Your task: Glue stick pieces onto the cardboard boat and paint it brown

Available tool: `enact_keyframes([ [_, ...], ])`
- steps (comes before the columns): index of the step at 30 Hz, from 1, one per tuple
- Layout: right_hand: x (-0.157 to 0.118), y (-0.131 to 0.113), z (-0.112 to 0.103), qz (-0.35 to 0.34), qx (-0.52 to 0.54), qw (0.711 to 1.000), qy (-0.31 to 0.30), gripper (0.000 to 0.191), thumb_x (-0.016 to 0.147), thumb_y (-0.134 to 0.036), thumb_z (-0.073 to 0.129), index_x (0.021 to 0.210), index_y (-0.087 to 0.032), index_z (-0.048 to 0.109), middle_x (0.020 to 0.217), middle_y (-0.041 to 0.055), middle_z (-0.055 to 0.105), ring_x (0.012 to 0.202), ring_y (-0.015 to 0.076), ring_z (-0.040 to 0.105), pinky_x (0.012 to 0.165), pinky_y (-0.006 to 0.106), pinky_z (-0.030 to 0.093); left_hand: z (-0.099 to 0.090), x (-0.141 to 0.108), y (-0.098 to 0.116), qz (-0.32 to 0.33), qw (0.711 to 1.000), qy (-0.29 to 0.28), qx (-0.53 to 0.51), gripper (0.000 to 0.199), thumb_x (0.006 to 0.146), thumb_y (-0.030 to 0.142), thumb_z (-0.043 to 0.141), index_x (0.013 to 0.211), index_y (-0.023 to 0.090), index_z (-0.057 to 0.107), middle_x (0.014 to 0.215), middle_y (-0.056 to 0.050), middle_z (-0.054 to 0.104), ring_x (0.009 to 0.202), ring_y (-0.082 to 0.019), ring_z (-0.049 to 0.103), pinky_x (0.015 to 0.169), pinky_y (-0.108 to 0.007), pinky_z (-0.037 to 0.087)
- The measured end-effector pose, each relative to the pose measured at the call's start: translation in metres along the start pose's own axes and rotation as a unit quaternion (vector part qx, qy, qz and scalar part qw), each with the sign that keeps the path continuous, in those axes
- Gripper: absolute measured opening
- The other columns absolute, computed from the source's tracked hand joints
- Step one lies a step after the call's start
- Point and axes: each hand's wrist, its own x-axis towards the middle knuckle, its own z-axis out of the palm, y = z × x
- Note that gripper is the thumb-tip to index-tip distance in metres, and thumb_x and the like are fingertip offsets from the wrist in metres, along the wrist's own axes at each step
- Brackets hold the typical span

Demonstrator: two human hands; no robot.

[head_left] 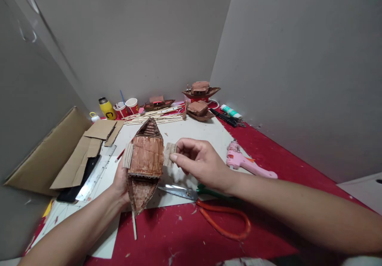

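Fingers (pixel 187 163) beside boat (pixel 147 155), long axis forward

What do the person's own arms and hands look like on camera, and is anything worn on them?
The left forearm and right forearm are bare, with no sleeve, watch or bracelet showing. The right hand is ungloved, with no ring visible. The left hand looks ungloved too, but its fingers are mostly hidden.
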Motion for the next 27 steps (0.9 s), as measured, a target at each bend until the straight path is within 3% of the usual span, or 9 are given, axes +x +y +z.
enact_keyframes([
  [9,0.003,0.0,0.0,0.115,0.147,0.98,-0.062,0.039,0.065,-0.042,0.082,0.06,-0.018,0.052,0.046,-0.0074,0.052,0.036,0.0038,0.041,0.036,0.017,0.033,-0.003,-0.006,-0.003,-0.009,1.0,-0.004,0.024,0.032,0.089,0.03,0.048,0.075,0.013,0.071,0.066,-0.011,0.076,0.058,-0.025,0.073,0.059,-0.035,0.061],
  [14,-0.005,-0.001,-0.002,0.037,0.091,0.995,-0.018,0.038,0.069,-0.044,0.082,0.065,-0.018,0.055,0.051,-0.007,0.053,0.04,0.0056,0.046,0.039,0.018,0.039,0.002,-0.014,0.007,0.018,1.0,0.013,0.005,0.038,0.088,0.033,0.042,0.095,0.011,0.073,0.074,-0.014,0.076,0.062,-0.027,0.072,0.056,-0.037,0.061],
  [16,-0.006,-0.002,-0.006,0.012,0.069,0.997,0.012,0.039,0.071,-0.048,0.08,0.065,-0.018,0.055,0.051,-0.0074,0.051,0.041,0.0058,0.045,0.04,0.019,0.04,0.006,-0.017,0.017,0.04,0.999,-0.003,0.019,0.045,0.087,0.032,0.039,0.11,0.009,0.07,0.081,-0.017,0.076,0.063,-0.026,0.071,0.055,-0.037,0.06],
  [18,-0.006,-0.002,-0.009,0.015,0.072,0.997,0.005,0.042,0.072,-0.052,0.079,0.065,-0.018,0.054,0.051,-0.0071,0.05,0.041,0.006,0.045,0.04,0.019,0.04,0.009,-0.019,0.025,0.06,0.998,-0.022,0.03,0.047,0.086,0.031,0.039,0.115,0.008,0.068,0.083,-0.018,0.075,0.064,-0.025,0.071,0.056,-0.037,0.061],
  [23,-0.001,-0.014,-0.012,0.032,0.101,0.99,-0.094,0.044,0.074,-0.055,0.076,0.066,-0.018,0.053,0.05,-0.0067,0.051,0.041,0.0056,0.045,0.04,0.019,0.037,0.006,-0.014,0.02,0.06,0.997,-0.008,0.055,0.042,0.087,0.025,0.036,0.103,0.008,0.071,0.082,-0.02,0.076,0.065,-0.028,0.073,0.057,-0.038,0.061],
  [27,0.003,-0.025,-0.006,0.053,0.074,0.989,-0.112,0.043,0.073,-0.052,0.077,0.063,-0.019,0.05,0.048,-0.0081,0.046,0.04,0.0048,0.039,0.039,0.018,0.031,-0.003,-0.007,0.008,0.047,0.998,-0.016,0.025,0.032,0.088,0.029,0.045,0.086,0.013,0.072,0.077,-0.015,0.077,0.064,-0.028,0.074,0.058,-0.041,0.063],
])
